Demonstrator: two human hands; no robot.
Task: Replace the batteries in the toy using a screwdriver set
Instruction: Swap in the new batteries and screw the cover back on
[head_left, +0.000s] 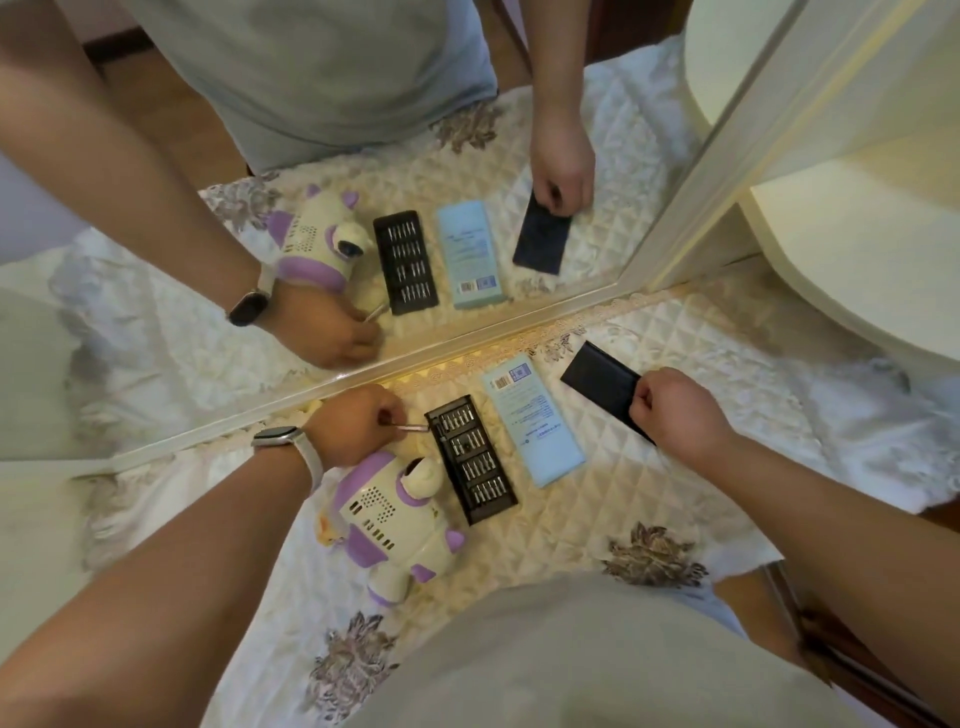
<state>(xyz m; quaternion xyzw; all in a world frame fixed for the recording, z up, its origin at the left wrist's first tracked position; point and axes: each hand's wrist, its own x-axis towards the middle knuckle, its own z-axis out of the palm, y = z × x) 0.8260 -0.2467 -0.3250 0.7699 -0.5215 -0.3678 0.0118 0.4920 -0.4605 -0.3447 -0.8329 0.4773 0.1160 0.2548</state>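
A cream and purple toy (395, 525) lies on the quilted table cover, its grilled back up. Just right of it sits the open black tray of screwdriver bits (471, 457). My left hand (353, 423), with a watch on the wrist, is above the toy and pinches a thin silver screwdriver handle (413, 427) whose tip points at the tray's upper left corner. My right hand (675, 410) grips the near end of a flat black case lid (602, 382) at the right. A light blue box (535, 423) lies between tray and lid.
A mirror (467, 338) stands along the back of the table and repeats the whole scene. The quilted cream cover (597, 519) has grey flower patches. A white rounded shelf (857, 249) rises at the right. My grey shirt fills the lower middle.
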